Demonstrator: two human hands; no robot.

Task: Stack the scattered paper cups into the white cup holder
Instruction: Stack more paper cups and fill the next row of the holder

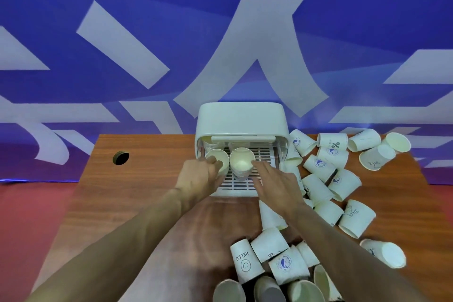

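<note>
Two cups stand upright on the slatted tray of the white cup holder (241,117). The left hand (199,175) curls round the rim of the left cup (217,154). The right hand (277,184), fingers straight, touches the right cup (241,162). More scattered cups (318,164) lie right of the holder.

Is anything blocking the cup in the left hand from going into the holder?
Nothing visible does. The left hand holds the cup over the slotted tray of the holder, beside the cup stack.
</note>
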